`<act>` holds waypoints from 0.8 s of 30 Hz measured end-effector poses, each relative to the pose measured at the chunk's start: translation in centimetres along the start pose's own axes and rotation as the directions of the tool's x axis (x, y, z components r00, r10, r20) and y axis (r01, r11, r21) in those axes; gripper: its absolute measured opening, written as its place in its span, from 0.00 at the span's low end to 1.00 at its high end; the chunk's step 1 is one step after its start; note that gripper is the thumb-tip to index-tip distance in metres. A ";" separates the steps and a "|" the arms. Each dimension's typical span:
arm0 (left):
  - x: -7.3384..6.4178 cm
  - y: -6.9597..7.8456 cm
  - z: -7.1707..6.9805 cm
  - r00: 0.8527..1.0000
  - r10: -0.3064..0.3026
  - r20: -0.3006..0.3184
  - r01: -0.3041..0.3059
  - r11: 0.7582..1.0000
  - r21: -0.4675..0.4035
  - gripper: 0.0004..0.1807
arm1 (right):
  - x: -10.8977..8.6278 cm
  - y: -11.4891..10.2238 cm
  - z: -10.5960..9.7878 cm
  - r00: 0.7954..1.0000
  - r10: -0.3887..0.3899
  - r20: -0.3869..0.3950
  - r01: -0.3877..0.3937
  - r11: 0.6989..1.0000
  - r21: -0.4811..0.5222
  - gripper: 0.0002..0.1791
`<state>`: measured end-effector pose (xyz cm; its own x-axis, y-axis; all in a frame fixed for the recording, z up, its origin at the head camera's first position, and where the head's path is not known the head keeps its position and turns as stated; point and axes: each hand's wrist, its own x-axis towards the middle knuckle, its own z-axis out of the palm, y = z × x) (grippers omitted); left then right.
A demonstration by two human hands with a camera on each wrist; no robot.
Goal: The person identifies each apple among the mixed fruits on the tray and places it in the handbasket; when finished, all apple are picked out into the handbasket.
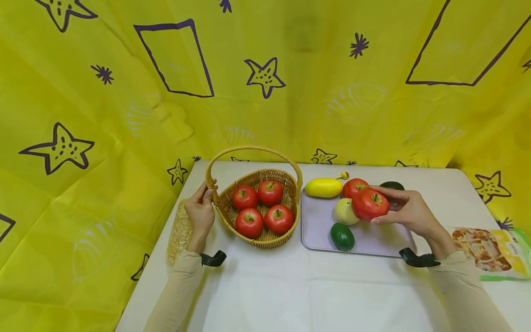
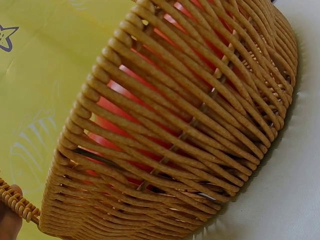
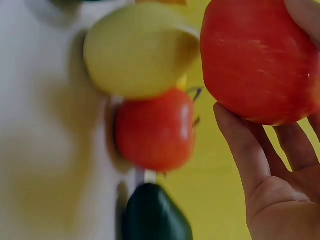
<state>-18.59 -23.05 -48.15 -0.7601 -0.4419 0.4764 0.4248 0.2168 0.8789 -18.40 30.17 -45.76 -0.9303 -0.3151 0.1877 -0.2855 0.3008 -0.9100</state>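
In the head view a wicker basket [image 1: 265, 242] with a tall arched handle stands on the table and has several red apples [image 1: 249, 223] in it. My left hand [image 1: 201, 212] grips the handle near its left foot. The basket's woven side fills most of the left wrist view. On the right, my right hand [image 1: 408, 210] holds a red apple [image 1: 370, 204] over the tray [image 1: 375, 242], thumb and fingers on opposite sides of it. Behind that apple, another red apple [image 1: 355, 186] lies beside a pale yellow fruit [image 1: 346, 212].
A long yellow fruit [image 1: 323, 187], a green fruit [image 1: 342, 237] and a dark green fruit [image 1: 392, 185] also lie on or by the tray. A clear bag of grains [image 1: 180, 230] lies at the left table edge, a printed food packet [image 1: 489, 252] at the right. Yellow cloth hangs behind.
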 end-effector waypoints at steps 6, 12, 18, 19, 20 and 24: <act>-0.1 0.1 0.0 1.000 -0.012 0.009 0.013 1.000 -0.021 0.17 | 1.4 -1.1 2.0 0.997 -0.055 0.057 0.052 0.997 0.054 0.43; -0.1 0.1 0.0 1.000 -0.018 0.011 0.019 1.000 -0.024 0.17 | 2.7 -2.5 3.6 0.988 -0.082 0.128 0.075 0.995 0.060 0.43; -0.1 0.2 -0.1 1.000 -0.027 0.007 0.027 0.999 -0.024 0.17 | 3.6 -3.8 5.2 0.987 -0.051 0.151 0.046 0.998 0.034 0.43; -0.1 0.2 0.0 1.000 -0.027 0.008 0.027 0.999 -0.025 0.17 | 3.7 -4.0 5.5 0.986 -0.051 0.158 0.044 0.998 0.043 0.43; 0.0 0.2 0.0 1.000 -0.027 0.009 0.028 0.999 -0.025 0.17 | 3.8 -4.2 5.7 0.985 -0.049 0.163 0.043 0.998 0.044 0.43; 0.0 0.1 0.0 1.000 -0.022 0.011 0.022 0.999 -0.030 0.17 | 4.4 -4.6 6.7 0.978 -0.077 0.196 0.061 0.994 0.087 0.44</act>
<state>-18.49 -23.05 -48.04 -0.7747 -0.4371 0.4570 0.4221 0.1806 0.8884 -19.64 21.39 -43.25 -0.8423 -0.5078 0.1807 -0.3202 0.2018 -0.9256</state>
